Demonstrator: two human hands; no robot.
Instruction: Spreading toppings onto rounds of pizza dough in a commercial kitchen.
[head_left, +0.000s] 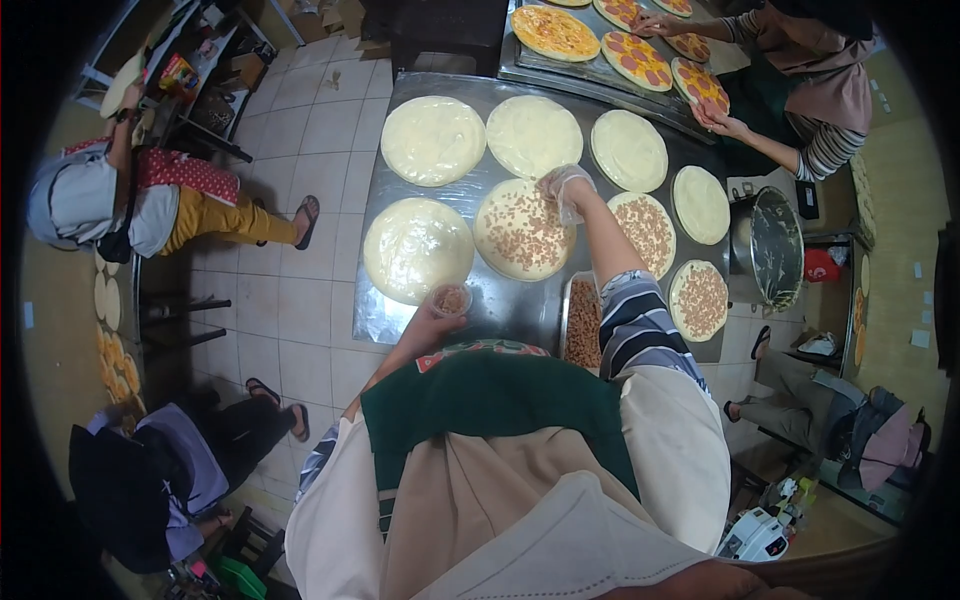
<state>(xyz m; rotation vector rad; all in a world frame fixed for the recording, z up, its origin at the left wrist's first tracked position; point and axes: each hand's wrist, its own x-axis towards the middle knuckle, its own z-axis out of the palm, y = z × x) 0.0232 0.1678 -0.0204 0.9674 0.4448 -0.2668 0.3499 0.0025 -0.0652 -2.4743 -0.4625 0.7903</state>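
Observation:
In a clear plastic glove, my right hand (568, 189) is over the far right edge of a round pizza base (517, 244) spread with pale cream and strewn with brown crumbled topping. Its fingertips are partly hidden, so I cannot tell whether they hold crumbs. My left hand (439, 319) grips a small clear plastic cup (451, 300) of the same crumbs, at the near edge of a plain cream-coated base (418, 251). A metal tray (564, 319) of brown crumbs lies partly under my right forearm. Two more crumb-topped bases (641, 234) sit to the right.
Several cream-coated bases (433, 140) cover the far side of the metal table (480, 300). A large cream-smeared metal bowl (778, 247) stands off its right edge. Beyond, a co-worker's hands (720, 120) handle pizzas topped with round slices. Other people work along the sides.

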